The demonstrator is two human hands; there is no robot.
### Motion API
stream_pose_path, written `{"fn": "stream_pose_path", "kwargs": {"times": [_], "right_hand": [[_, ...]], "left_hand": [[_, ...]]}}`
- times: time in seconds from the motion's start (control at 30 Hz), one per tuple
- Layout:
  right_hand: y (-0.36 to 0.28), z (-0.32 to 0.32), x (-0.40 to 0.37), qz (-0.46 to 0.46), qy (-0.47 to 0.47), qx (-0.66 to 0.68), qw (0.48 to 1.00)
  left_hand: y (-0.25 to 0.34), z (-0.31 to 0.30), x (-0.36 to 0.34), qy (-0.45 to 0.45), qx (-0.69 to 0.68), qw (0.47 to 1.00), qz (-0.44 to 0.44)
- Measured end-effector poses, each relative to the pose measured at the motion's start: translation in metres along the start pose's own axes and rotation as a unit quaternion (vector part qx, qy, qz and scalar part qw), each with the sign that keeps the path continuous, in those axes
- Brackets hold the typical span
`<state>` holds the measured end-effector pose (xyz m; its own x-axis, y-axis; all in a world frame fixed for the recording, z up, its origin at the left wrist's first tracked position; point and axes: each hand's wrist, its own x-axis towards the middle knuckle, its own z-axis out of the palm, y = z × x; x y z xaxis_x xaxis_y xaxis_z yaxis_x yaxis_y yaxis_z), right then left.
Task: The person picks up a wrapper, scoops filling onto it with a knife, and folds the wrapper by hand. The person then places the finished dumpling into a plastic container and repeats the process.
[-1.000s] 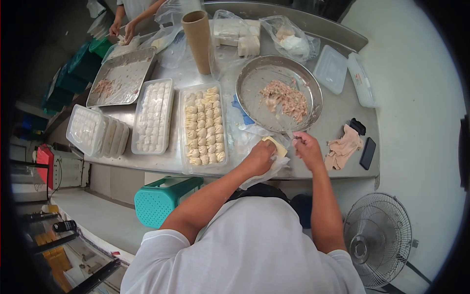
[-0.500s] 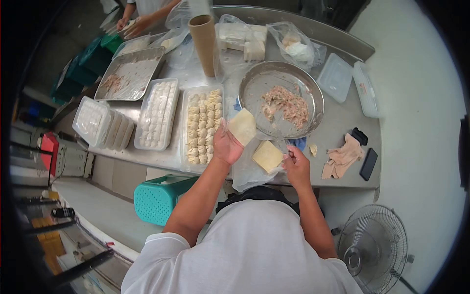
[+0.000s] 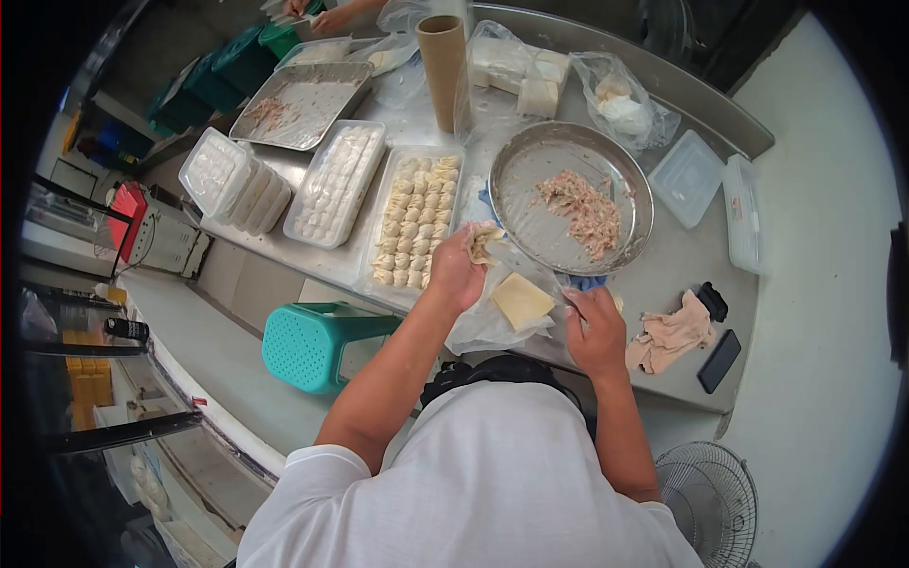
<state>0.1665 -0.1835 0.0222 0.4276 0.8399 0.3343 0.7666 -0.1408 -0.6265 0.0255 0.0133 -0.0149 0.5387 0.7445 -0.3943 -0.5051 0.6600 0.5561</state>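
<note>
Wonton wrapper (image 3: 484, 240), pale, soft and creased, sits folded in the left hand (image 3: 457, 272), whose fingers curl closely around it, just beside the clear plastic tray of wontons (image 3: 417, 220). The right hand (image 3: 597, 333) is bent inward at the steel table's front edge; whether it grips something I cannot tell. Between the hands lies a square stack of wrappers (image 3: 520, 300) on crumpled plastic. A round steel pan (image 3: 530, 170) of lumpy filling (image 3: 579, 204) stands just beyond.

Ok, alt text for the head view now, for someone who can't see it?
The person's left hand pinches a folded dumpling above a steel table, the right hand beside a stack of square wrappers. Ahead sit a round pan of minced filling and a tray of finished dumplings.
</note>
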Motion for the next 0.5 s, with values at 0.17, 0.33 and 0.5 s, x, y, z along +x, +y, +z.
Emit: {"fn": "stream_pose_path", "kwargs": {"times": [0.17, 0.33, 0.5], "right_hand": [[0.014, 0.022, 0.008, -0.034, -0.019, -0.026, 0.999], [-0.013, -0.003, 0.017, 0.003, 0.003, 0.066, 0.998], [-0.033, -0.015, 0.024, 0.029, -0.033, 0.087, 0.995]], "left_hand": [[-0.005, 0.004, 0.004, -0.027, -0.046, 0.998, 0.029], [0.037, 0.024, -0.026, -0.167, -0.141, 0.975, -0.028], [0.032, 0.007, -0.01, -0.115, 0.347, 0.93, 0.04]]}}
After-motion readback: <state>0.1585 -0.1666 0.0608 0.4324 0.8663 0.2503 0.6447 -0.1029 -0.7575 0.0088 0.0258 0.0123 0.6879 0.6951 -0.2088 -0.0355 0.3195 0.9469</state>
